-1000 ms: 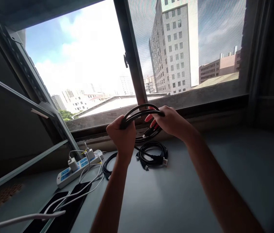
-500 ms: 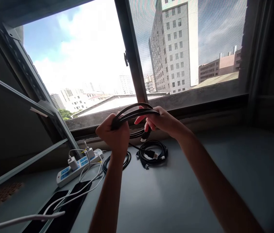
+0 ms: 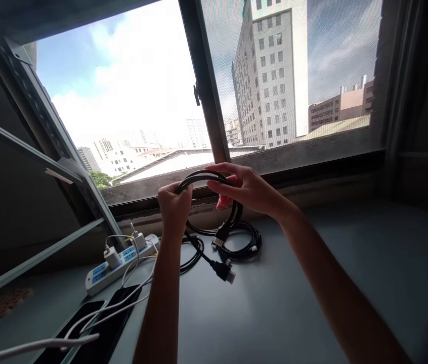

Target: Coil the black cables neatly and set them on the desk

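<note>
A black HDMI cable is wound into a round coil and held up above the desk. My left hand is closed around the coil's left side. At its upper right, my right hand has the strands between its thumb and fingers, with the fingertips partly behind the loops. One HDMI plug hangs on a short length of cable below my left hand. The other plug dangles at the coil's lower right.
Two more black cable coils lie on the grey desk, one right and one left. To the left are a white power strip with chargers, white cables and dark phone-like slabs. A window stands behind.
The coil has turned to a rounder, more upright loop, and its plugs hang lower. My right hand has shifted its grip, its thumb now in front of the strands.
</note>
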`<state>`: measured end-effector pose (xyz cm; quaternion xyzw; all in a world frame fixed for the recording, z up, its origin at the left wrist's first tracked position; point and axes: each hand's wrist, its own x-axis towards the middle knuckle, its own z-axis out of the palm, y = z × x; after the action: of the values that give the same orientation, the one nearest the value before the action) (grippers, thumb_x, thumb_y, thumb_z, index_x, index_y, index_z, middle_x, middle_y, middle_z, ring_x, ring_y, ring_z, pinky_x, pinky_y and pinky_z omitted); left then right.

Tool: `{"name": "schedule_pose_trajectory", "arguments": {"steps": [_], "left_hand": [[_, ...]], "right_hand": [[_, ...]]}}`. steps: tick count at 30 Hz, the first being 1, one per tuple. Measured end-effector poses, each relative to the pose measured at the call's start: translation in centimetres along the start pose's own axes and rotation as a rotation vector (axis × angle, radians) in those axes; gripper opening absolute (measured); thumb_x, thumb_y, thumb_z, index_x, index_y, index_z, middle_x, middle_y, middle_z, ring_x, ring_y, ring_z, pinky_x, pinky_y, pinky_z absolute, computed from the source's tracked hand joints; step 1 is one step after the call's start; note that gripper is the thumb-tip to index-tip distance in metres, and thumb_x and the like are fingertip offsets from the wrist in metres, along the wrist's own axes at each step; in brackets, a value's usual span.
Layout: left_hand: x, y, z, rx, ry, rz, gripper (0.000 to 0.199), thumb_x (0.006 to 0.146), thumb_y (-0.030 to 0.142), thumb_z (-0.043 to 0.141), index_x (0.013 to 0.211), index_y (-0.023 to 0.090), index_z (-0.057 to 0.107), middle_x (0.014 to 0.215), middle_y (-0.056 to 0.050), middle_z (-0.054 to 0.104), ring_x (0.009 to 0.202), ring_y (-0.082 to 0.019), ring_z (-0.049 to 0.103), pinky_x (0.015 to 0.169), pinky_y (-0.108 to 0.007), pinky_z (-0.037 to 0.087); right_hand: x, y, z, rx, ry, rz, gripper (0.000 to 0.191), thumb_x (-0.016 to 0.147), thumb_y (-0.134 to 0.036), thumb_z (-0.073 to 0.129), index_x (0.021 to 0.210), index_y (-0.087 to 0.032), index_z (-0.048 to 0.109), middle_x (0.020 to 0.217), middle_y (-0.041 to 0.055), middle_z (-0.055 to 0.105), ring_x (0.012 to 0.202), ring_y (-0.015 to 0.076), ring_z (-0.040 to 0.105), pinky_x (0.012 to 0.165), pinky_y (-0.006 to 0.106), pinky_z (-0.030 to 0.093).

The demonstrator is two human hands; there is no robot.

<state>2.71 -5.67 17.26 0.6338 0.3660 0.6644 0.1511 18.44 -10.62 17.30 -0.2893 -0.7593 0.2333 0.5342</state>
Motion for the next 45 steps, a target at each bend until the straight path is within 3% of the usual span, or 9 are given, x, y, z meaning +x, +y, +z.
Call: {"name": "schedule_pose_trajectory", "arguments": {"steps": [5, 13, 18, 24, 29, 34, 37, 41, 45], "left_hand": [[0.1, 0.0, 0.1, 0.016, -0.012, -0.044, 0.029, 0.064, 0.024, 0.052, 0.040, 0.018, 0.036, 0.036, 0.007, 0.029, 0.033, -0.003, 0.023, 0.034, -0.019, 0.020], [-0.3, 0.3, 0.1, 0.042, -0.084, -0.090, 0.028, 0.064, 0.027, 0.053, 0.042, 0.018, 0.037, 0.036, 0.008, 0.030, 0.030, -0.003, 0.025, 0.030, -0.018, 0.024], [-0.5, 0.7, 0.0, 0.057, -0.129, -0.127, 0.029, 0.064, 0.027, 0.055, 0.043, 0.019, 0.037, 0.035, 0.009, 0.028, 0.028, -0.004, 0.026, 0.028, -0.018, 0.026], [-0.5, 1.0, -0.6, 0.039, -0.239, -0.118, 0.032, 0.066, 0.030, 0.061, 0.044, 0.018, 0.041, 0.034, 0.009, 0.030, 0.027, -0.004, 0.028, 0.026, -0.018, 0.022], [-0.7, 1.5, -0.5, -0.009, -0.411, -0.113, 0.031, 0.068, 0.034, 0.066, 0.051, 0.017, 0.046, 0.036, 0.009, 0.032, 0.029, -0.002, 0.027, 0.029, -0.017, 0.021], [-0.9, 2.0, -0.4, -0.055, -0.651, -0.087, 0.023, 0.071, 0.038, 0.065, 0.078, 0.016, 0.063, 0.039, 0.010, 0.033, 0.033, -0.002, 0.024, 0.033, -0.017, 0.020], [-0.8, 2.1, -0.7, -0.084, -0.707, -0.118, 0.030, 0.072, 0.045, 0.063, 0.072, 0.015, 0.061, 0.042, 0.010, 0.030, 0.036, -0.002, 0.022, 0.033, -0.018, 0.017], [-0.4, 1.6, -1.0, -0.089, -0.701, -0.155, 0.039, 0.067, 0.052, 0.065, 0.061, 0.015, 0.054, 0.043, 0.009, 0.029, 0.037, -0.002, 0.021, 0.033, -0.017, 0.015], [0.1, 0.7, -0.9, -0.130, -0.542, -0.255, 0.042, 0.068, 0.054, 0.064, 0.062, 0.016, 0.049, 0.041, 0.010, 0.028, 0.035, -0.001, 0.020, 0.033, -0.016, 0.014]], "right_hand": [[-0.1, -0.2, 0.2, -0.146, 0.061, -0.114, 0.041, 0.087, -0.038, 0.054, 0.123, -0.020, 0.056, 0.060, -0.0026, 0.059, 0.054, 0.0098, 0.058, 0.049, 0.019, 0.043], [-0.2, 0.0, 0.3, -0.267, 0.134, -0.121, 0.038, 0.088, -0.043, 0.051, 0.117, -0.021, 0.062, 0.051, -0.0032, 0.057, 0.047, 0.0082, 0.054, 0.046, 0.018, 0.038], [-0.1, 0.2, -0.1, -0.213, 0.065, -0.114, 0.037, 0.090, -0.041, 0.048, 0.114, -0.018, 0.064, 0.061, -0.0009, 0.063, 0.051, 0.0091, 0.059, 0.047, 0.018, 0.042], [0.2, 0.8, -0.7, -0.471, 0.219, -0.260, 0.026, 0.088, -0.035, 0.055, 0.097, -0.016, 0.070, 0.083, 0.0027, 0.064, 0.066, 0.0109, 0.058, 0.056, 0.020, 0.040], [0.4, 1.5, -0.5, -0.528, 0.271, -0.246, 0.023, 0.090, -0.028, 0.052, 0.093, -0.014, 0.070, 0.076, 0.0020, 0.062, 0.058, 0.0095, 0.055, 0.052, 0.020, 0.037], [0.5, 1.8, -0.2, -0.299, 0.179, -0.162, 0.017, 0.087, -0.022, 0.053, 0.085, -0.014, 0.068, 0.055, -0.0041, 0.055, 0.037, 0.0054, 0.049, 0.040, 0.016, 0.034], [0.5, 1.5, -0.2, -0.141, 0.095, -0.134, 0.019, 0.086, -0.026, 0.054, 0.082, -0.012, 0.067, 0.057, -0.0039, 0.056, 0.033, 0.0043, 0.048, 0.034, 0.015, 0.033], [0.3, 1.1, -0.5, -0.065, 0.010, -0.119, 0.019, 0.085, -0.027, 0.055, 0.089, -0.012, 0.065, 0.066, -0.0016, 0.059, 0.035, 0.0051, 0.050, 0.035, 0.016, 0.036], [0.1, 0.8, -0.2, -0.159, -0.049, -0.125, 0.028, 0.084, -0.024, 0.054, 0.111, -0.016, 0.059, 0.075, -0.0012, 0.061, 0.043, 0.0066, 0.054, 0.042, 0.017, 0.042]]}}
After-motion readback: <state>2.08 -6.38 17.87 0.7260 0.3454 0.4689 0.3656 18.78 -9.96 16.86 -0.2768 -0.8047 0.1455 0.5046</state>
